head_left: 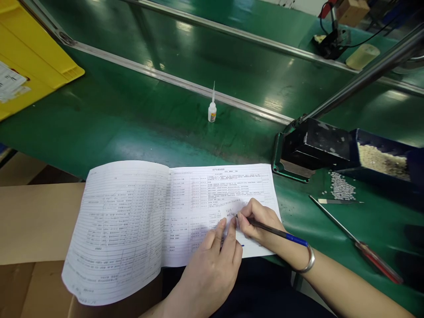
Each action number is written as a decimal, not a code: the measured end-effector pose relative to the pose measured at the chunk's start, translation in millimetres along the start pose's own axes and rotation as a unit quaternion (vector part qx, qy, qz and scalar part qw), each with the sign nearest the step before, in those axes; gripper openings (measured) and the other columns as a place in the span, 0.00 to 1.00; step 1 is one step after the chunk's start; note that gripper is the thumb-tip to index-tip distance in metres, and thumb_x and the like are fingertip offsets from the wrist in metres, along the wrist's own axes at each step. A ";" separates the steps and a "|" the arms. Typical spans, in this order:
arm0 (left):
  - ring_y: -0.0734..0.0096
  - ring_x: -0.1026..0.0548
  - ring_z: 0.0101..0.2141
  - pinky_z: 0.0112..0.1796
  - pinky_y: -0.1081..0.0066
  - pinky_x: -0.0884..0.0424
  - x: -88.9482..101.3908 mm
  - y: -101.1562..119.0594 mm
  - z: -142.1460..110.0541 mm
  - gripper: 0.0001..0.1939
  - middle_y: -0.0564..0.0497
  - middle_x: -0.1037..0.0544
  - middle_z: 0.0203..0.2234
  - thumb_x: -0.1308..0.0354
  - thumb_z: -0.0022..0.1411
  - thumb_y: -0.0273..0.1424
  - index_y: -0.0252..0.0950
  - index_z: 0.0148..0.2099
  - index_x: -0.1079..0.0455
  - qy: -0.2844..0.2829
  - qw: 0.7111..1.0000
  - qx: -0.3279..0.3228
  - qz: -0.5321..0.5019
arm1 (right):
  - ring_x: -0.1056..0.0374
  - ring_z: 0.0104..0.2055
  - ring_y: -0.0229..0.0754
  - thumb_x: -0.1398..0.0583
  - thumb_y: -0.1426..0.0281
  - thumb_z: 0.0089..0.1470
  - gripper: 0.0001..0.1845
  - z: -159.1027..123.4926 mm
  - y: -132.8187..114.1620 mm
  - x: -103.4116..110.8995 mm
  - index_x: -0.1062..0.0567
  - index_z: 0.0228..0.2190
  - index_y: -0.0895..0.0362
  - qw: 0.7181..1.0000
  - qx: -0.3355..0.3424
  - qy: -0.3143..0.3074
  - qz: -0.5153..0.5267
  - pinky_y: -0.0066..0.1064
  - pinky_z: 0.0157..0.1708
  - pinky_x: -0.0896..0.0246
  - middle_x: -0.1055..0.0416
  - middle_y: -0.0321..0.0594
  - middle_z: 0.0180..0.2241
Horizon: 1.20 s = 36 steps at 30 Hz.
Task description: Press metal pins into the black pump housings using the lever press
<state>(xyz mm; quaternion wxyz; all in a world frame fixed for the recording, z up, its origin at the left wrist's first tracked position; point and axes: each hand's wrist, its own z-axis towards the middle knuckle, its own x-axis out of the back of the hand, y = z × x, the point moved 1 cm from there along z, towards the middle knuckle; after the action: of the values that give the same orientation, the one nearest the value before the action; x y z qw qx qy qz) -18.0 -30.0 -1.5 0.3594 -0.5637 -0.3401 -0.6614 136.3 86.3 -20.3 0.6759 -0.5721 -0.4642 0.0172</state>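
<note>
A stapled stack of printed sheets [185,221] lies on the green table, with its turned-back pages [115,229] curling over to the left. My right hand [261,221] is closed around a black pen with a blue end [278,230], its tip on the right-hand page beside some handwriting. On the lower part of that page rests my left hand [215,269], fingers stretched toward the pen tip and holding nothing I can see. A short blue strip shows by the left hand; I cannot tell what it is.
Behind the sheets stands a small white dropper bottle [212,112]. To the right are a red-handled screwdriver [377,263], tweezers [338,201], small silvery parts [342,186] and dark bins [380,141]. A yellow crate [36,48] sits at the left, above cardboard [39,223].
</note>
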 end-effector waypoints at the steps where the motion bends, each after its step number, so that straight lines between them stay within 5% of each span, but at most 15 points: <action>1: 0.45 0.29 0.59 0.51 0.58 0.30 -0.3 0.2 -0.2 0.11 0.31 0.27 0.56 0.50 0.70 0.27 0.27 0.48 0.29 -0.003 1.000 -0.001 0.000 | 0.37 0.21 0.34 0.45 0.67 0.61 0.09 -0.1 0.0 0.0 0.38 0.29 0.53 1.000 0.002 -0.003 0.003 0.24 0.21 0.45 0.32 0.32 0.22; 24: 0.45 0.29 0.58 0.50 0.58 0.30 -1.0 -0.3 -0.6 0.12 0.31 0.29 0.58 0.51 0.70 0.28 0.27 0.49 0.30 -0.005 1.000 0.001 0.002 | 0.37 0.19 0.34 0.45 0.68 0.61 0.09 -0.4 -2.4 0.2 0.39 0.29 0.52 0.997 -0.059 -0.016 0.046 0.24 0.22 0.44 0.33 0.29 0.19; 36: 0.45 0.29 0.59 0.51 0.58 0.31 -2.8 1.3 -2.3 0.12 0.31 0.28 0.58 0.50 0.70 0.28 0.27 0.50 0.30 -0.002 1.000 0.004 0.004 | 0.40 0.18 0.34 0.46 0.68 0.57 0.09 1.4 -1.5 -0.7 0.40 0.27 0.52 1.000 -0.020 0.010 -0.009 0.25 0.19 0.50 0.35 0.31 0.19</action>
<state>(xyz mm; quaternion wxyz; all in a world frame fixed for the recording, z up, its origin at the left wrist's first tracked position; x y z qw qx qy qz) -17.7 -32.4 -4.5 0.3637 -0.5651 -0.3407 -0.6575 134.3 86.5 -19.6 0.6692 -0.5814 -0.4628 -0.0045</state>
